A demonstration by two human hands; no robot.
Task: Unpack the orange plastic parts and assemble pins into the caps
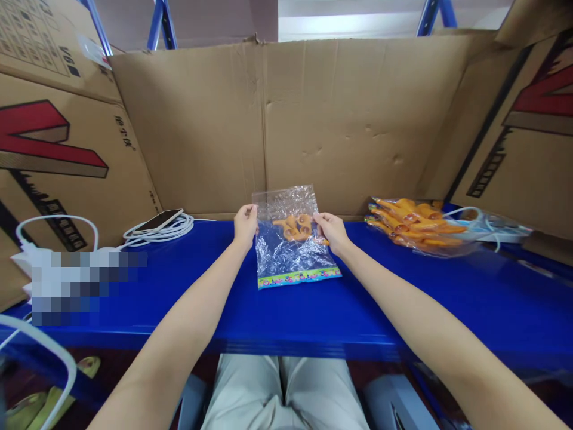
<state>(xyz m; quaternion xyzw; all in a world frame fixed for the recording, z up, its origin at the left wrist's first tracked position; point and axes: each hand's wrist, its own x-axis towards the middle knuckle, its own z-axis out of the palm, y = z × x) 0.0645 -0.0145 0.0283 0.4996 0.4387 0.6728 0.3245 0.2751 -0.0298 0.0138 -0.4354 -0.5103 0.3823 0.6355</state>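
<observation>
Blue metal tabletop (403, 298) walled in by brown cardboard sheets (340, 119); two bare hands hold up a small bag.

Well left of the fingers, a dark flat smartphone (157, 220) lies on a coiled white cable (172, 230). The left hand (245, 226) pinches the left edge of a crinkled clear plastic bag (290, 254), thumb and fingers clamped on the film. Small orange plastic pieces (296, 227) sit inside, between both sets of fingertips. The right hand (330, 230) pinches the right edge likewise. Well right of those fingers lies a pile of bagged orange toys (414, 226).
</observation>
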